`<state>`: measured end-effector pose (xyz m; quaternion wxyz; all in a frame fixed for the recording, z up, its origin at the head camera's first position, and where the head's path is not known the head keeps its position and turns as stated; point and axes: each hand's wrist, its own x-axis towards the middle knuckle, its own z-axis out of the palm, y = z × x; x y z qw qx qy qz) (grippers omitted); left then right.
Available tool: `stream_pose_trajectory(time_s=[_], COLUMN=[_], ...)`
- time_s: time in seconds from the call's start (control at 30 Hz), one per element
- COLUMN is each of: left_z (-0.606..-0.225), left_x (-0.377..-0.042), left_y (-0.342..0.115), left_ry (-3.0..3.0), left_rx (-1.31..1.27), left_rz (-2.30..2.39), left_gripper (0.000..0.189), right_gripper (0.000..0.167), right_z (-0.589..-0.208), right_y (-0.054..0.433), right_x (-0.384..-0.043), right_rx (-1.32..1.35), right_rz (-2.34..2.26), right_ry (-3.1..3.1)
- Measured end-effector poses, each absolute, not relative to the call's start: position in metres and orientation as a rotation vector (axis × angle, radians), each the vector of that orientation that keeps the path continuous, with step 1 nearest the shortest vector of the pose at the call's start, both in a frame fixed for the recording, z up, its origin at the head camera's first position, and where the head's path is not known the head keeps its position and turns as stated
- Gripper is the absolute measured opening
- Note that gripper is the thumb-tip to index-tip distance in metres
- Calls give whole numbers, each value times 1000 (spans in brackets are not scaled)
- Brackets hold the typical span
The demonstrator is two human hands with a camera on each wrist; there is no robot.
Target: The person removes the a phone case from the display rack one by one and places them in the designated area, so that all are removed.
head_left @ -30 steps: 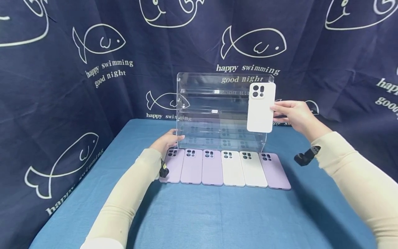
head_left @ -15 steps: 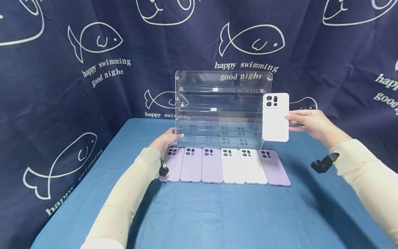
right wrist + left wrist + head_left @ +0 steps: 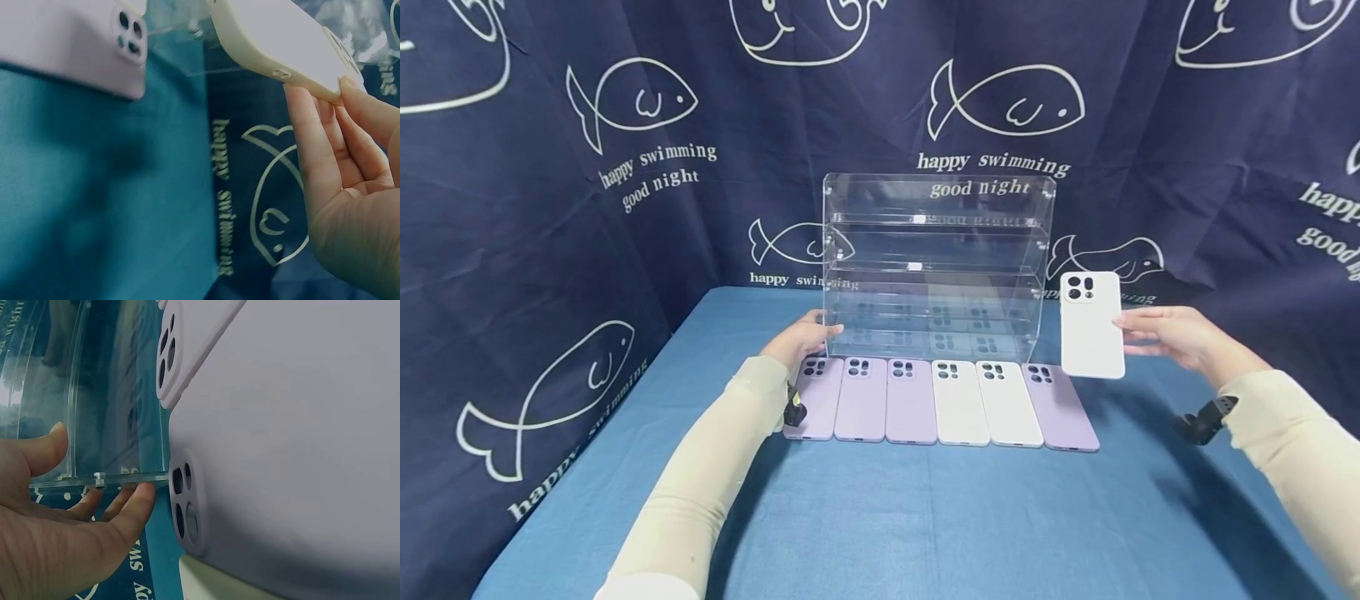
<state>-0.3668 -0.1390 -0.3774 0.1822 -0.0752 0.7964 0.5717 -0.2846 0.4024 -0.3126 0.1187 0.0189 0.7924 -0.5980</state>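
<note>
My right hand (image 3: 1180,337) pinches a white phone case (image 3: 1092,333) by its right edge, thumb in front and fingers behind. The case hangs upright in the air, camera cutouts at top left, just right of the clear acrylic display rack (image 3: 936,271). In the right wrist view, the case's side rim (image 3: 281,72) shows above the fingers. My left hand (image 3: 801,337) holds the rack's left side panel (image 3: 119,480), its thumb inside and fingers outside. Before the rack lies a row of purple phone cases (image 3: 861,408) and white phone cases (image 3: 962,408).
The rightmost purple case (image 3: 1067,412) lies slightly angled, close below the held one. A pale edge (image 3: 219,584) shows beside the leftmost purple case, mostly hidden. Blue cloth (image 3: 880,517) covers the table; a dark fish-print curtain (image 3: 820,108) hangs behind.
My right hand has carried the white phone case from in front of the rack's right side, moving right and down. The left hand keeps its hold on the rack.
</note>
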Motion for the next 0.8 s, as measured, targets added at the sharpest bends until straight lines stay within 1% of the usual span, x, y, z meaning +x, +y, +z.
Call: stream_pose_trajectory(time_s=[0.2, 0.3, 0.47, 0.57, 0.67, 0.73, 0.8], left_z=[-378, -377, -375, -376, -378, -378, -377], left_x=[-368, -368, -367, -368, -368, -368, -367], left_y=[-140, -140, -139, -139, -140, -140, -140], left_ry=[2244, 2244, 2241, 2234, 2230, 2230, 2227], left_rx=[-198, -186, -189, -195, -198, -200, -200], left_rz=[1605, 1618, 1645, 1649, 1649, 1642, 1643], left_gripper=[74, 73, 73, 73, 73, 73, 73], right_gripper=[23, 22, 8, 28, 29, 22, 20], right_z=[-333, -340, -351, -359, -367, -370, -372], right_y=[418, 426, 438, 443, 449, 452, 453], right_x=[-286, -286, -285, -285, -283, -282, -281], right_rx=[136, 125, 174, 240, 269, 287, 287], right_rz=[-1683, -1663, -1576, -1522, -1504, -1493, -1469], right_ry=[2327, 2308, 2280, 2248, 2195, 2170, 2163])
